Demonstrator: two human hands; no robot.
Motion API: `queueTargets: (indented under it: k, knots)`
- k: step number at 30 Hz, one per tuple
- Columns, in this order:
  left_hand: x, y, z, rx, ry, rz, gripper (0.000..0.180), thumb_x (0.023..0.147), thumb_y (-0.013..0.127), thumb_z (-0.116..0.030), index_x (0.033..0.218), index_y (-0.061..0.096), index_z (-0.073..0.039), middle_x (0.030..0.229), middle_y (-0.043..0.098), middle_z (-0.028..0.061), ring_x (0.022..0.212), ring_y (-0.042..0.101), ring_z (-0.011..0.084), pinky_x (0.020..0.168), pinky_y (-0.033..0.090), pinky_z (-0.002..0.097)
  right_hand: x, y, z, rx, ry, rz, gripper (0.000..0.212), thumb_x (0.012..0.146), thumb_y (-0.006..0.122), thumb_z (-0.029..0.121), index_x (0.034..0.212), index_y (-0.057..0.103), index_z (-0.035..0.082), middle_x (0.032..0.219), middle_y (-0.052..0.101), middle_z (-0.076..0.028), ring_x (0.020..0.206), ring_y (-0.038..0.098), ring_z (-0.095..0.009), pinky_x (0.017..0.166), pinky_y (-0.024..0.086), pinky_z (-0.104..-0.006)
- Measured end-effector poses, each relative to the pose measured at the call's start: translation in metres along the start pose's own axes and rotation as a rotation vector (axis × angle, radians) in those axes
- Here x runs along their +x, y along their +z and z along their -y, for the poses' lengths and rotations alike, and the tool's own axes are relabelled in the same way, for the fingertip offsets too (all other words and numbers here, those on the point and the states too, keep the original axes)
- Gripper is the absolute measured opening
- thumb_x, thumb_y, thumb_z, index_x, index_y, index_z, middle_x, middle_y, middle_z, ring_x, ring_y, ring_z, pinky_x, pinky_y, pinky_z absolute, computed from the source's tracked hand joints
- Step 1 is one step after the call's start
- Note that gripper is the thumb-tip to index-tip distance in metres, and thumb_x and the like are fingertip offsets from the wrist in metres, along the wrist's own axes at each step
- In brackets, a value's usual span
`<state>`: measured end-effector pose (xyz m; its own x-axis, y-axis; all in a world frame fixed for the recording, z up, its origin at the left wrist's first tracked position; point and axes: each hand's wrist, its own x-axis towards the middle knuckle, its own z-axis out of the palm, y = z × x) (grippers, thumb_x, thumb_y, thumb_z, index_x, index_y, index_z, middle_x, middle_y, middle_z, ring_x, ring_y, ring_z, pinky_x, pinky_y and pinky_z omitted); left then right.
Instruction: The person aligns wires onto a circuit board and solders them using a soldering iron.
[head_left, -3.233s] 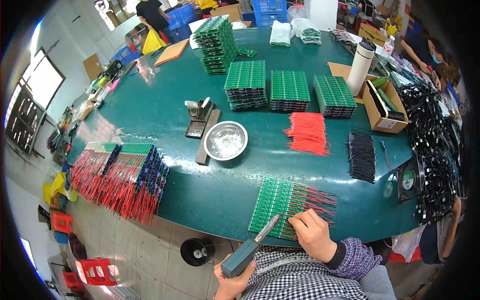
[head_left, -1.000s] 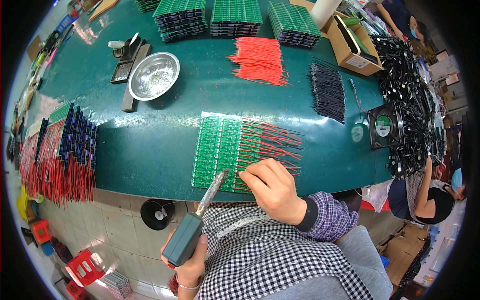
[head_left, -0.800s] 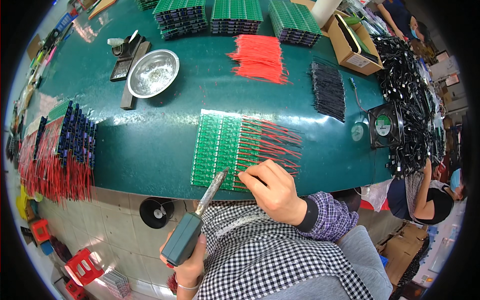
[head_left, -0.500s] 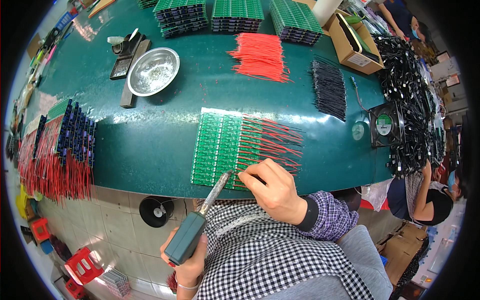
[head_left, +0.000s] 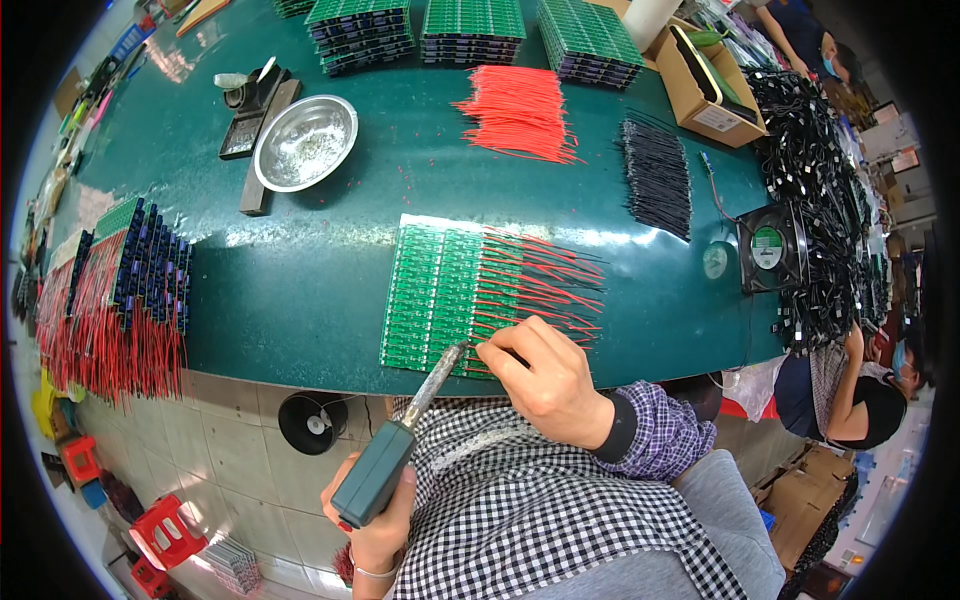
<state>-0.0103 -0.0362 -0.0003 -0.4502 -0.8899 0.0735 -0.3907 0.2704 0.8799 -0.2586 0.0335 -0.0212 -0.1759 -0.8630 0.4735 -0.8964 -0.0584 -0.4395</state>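
left hand (head_left: 385, 520) is clenched around the grey handle of a soldering iron (head_left: 400, 440); its metal tip rests at the near edge of the green board panel (head_left: 440, 295). right hand (head_left: 545, 378) pinches a thin wire at that same edge, fingertips touching the panel just right of the tip. red wires (head_left: 550, 285) fan from the panel's right side. beyond the panel lie a steel bowl (head_left: 305, 143), a loose red wire bundle (head_left: 520, 112) and black wires (head_left: 657, 178).

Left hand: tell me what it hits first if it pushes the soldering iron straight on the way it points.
The left hand aims the soldering iron up and to the right. Its tip would probably first meet the near edge of the green circuit boards, close to the right hand; depth is unclear.
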Motion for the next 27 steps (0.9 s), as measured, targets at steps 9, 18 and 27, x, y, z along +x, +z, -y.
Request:
queueTargets:
  k: [9,18,27]
  knots:
    - [-0.014,0.001,0.014,-0.117,-0.125,-0.096,0.017,0.071,0.079,0.0,0.085,0.07,0.005,0.074,0.063,0.011,0.058,0.058,0.0201,0.053,0.044,0.0311,0.0,0.001,0.0,-0.012,0.003,-0.008,0.029,0.072,0.069,0.003,0.1,0.068,-0.003,0.094,0.062,-0.01,0.084,0.061,-0.024,0.071,0.054,-0.0334]
    - [-0.009,0.0,0.0,-0.088,-0.11,-0.108,0.021,0.071,0.08,0.0,0.09,0.072,0.006,0.08,0.068,0.0126,0.063,0.063,0.0192,0.058,0.05,0.0297,0.002,0.006,0.001,-0.016,-0.005,-0.124,0.026,0.068,0.074,-0.005,0.093,0.07,-0.002,0.09,0.066,-0.009,0.078,0.064,-0.024,0.064,0.053,-0.0342]
    - [-0.009,-0.003,0.001,-0.058,-0.068,-0.07,0.021,0.071,0.08,0.0,0.089,0.072,0.006,0.078,0.067,0.0129,0.061,0.062,0.0193,0.056,0.048,0.0302,-0.005,0.006,0.001,-0.023,-0.025,-0.063,0.028,0.073,0.068,0.005,0.1,0.068,-0.002,0.097,0.066,-0.011,0.085,0.063,-0.025,0.071,0.051,-0.0344]
